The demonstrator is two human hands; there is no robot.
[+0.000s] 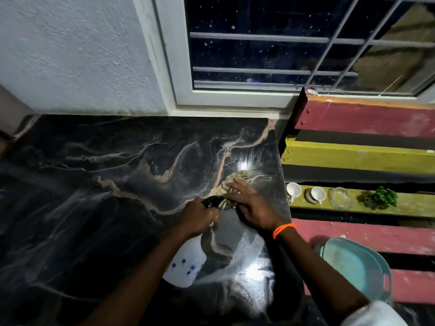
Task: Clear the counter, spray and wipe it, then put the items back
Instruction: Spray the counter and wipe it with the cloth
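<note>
The counter [117, 165] is black marble with pale veins, wet and shiny near its right edge. My left hand [199, 216] grips the black trigger head of a white spray bottle [186, 267] with blue flower prints, held over the counter. My right hand [251, 203] presses flat on a striped beige cloth [231, 182] lying on the counter by the right edge. An orange band circles my right wrist. Part of the cloth is hidden under my fingers.
To the right of the counter runs a slatted bench of red and yellow planks [353, 158]. On one yellow slat stand two white cups [294, 190], a glass dish [340, 197] and a green plant [379, 197]. Teal plates [353, 262] lie lower right. A barred window [259, 55] is behind.
</note>
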